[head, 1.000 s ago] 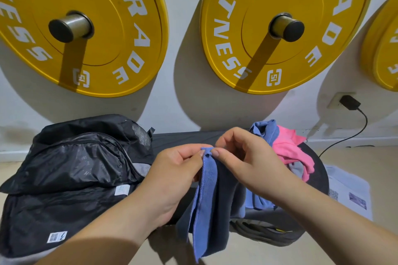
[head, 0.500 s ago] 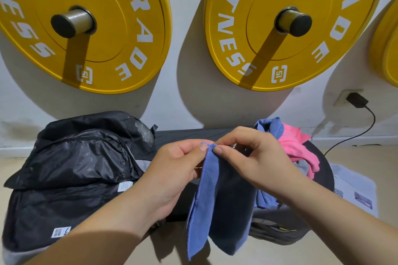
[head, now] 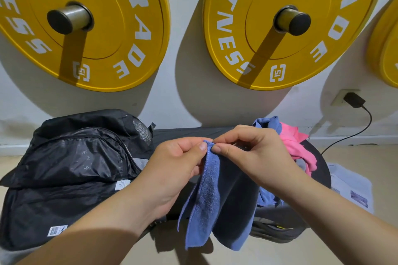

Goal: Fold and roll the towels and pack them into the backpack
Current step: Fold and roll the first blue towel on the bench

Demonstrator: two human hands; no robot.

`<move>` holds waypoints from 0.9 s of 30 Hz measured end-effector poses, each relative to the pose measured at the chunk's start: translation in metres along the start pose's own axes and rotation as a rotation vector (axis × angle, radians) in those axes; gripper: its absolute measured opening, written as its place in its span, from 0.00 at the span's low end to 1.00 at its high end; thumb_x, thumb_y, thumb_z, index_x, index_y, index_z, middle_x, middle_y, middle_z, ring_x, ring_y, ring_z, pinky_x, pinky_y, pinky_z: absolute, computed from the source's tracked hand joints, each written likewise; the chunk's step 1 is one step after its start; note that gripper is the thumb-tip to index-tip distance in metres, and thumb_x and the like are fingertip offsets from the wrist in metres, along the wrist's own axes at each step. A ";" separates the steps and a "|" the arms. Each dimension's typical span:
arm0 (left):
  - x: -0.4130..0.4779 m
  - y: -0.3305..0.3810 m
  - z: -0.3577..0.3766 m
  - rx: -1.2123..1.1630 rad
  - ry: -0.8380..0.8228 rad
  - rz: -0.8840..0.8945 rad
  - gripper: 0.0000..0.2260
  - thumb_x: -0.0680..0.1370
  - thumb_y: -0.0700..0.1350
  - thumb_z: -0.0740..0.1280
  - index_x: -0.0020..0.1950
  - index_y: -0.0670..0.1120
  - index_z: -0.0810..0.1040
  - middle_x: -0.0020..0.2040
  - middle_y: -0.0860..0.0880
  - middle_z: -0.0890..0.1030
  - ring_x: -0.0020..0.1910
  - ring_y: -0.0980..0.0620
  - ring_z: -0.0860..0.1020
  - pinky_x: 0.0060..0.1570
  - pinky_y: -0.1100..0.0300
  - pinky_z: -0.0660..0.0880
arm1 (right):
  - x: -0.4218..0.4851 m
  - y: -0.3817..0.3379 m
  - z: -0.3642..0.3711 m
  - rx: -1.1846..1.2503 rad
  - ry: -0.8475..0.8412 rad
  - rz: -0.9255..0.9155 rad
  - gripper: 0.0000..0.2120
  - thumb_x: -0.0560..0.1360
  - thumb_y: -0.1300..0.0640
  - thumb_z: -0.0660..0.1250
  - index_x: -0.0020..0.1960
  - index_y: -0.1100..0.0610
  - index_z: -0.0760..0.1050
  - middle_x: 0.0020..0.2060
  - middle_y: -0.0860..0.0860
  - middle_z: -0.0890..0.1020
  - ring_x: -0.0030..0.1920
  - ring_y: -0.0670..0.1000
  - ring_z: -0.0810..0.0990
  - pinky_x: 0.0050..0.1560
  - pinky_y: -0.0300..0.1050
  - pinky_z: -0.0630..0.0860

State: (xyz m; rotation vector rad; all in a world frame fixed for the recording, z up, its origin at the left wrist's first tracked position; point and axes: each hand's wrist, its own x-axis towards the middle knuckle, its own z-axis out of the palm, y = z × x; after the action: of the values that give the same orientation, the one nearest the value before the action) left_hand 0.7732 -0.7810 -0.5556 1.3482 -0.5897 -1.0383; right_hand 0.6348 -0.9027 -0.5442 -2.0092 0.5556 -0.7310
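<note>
blue towel [head: 206, 200] now hangs wider | left hand [head: 172, 170], right hand [head: 254, 153] fingers [head: 216, 149] pinch its top | backpack [head: 75, 168] left, pink towel [head: 295, 142] right

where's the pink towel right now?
Head view, right of centre: the pink towel lies crumpled on the dark bench, just behind the right hand and against the piled blue towel.

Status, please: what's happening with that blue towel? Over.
Left hand and right hand pinch blue towel at top corner. Towel hangs unrolled. Backpack sits left, nothing blocking it.
</note>
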 end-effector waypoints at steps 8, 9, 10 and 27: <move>-0.007 0.000 0.001 0.158 -0.086 0.082 0.09 0.81 0.41 0.68 0.59 0.47 0.84 0.54 0.44 0.87 0.58 0.44 0.83 0.66 0.45 0.76 | -0.003 0.005 0.002 0.077 0.047 0.125 0.05 0.70 0.55 0.79 0.44 0.51 0.84 0.39 0.45 0.86 0.35 0.44 0.79 0.39 0.36 0.76; -0.009 0.000 0.002 0.164 -0.086 0.093 0.10 0.79 0.39 0.70 0.59 0.47 0.85 0.53 0.45 0.87 0.57 0.45 0.84 0.64 0.49 0.78 | -0.003 0.006 0.002 0.108 0.028 0.154 0.06 0.71 0.55 0.79 0.46 0.51 0.85 0.40 0.46 0.87 0.39 0.45 0.82 0.45 0.40 0.80; -0.010 0.002 0.002 0.166 -0.089 0.101 0.11 0.77 0.36 0.72 0.57 0.47 0.85 0.51 0.45 0.87 0.56 0.46 0.84 0.61 0.52 0.79 | -0.004 0.006 0.001 0.150 -0.001 0.179 0.05 0.72 0.56 0.78 0.47 0.52 0.85 0.42 0.47 0.87 0.44 0.47 0.85 0.51 0.44 0.82; -0.005 0.021 -0.018 0.448 0.057 0.484 0.06 0.82 0.40 0.66 0.48 0.50 0.81 0.34 0.47 0.80 0.33 0.58 0.73 0.37 0.66 0.69 | -0.005 0.026 -0.015 0.060 -0.490 0.219 0.24 0.70 0.44 0.78 0.40 0.62 0.73 0.34 0.52 0.75 0.38 0.49 0.72 0.40 0.50 0.68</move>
State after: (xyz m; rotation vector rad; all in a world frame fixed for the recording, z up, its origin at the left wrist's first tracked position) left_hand 0.7911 -0.7698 -0.5379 1.5077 -1.0874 -0.4851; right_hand 0.6190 -0.9211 -0.5615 -1.9388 0.4433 -0.1104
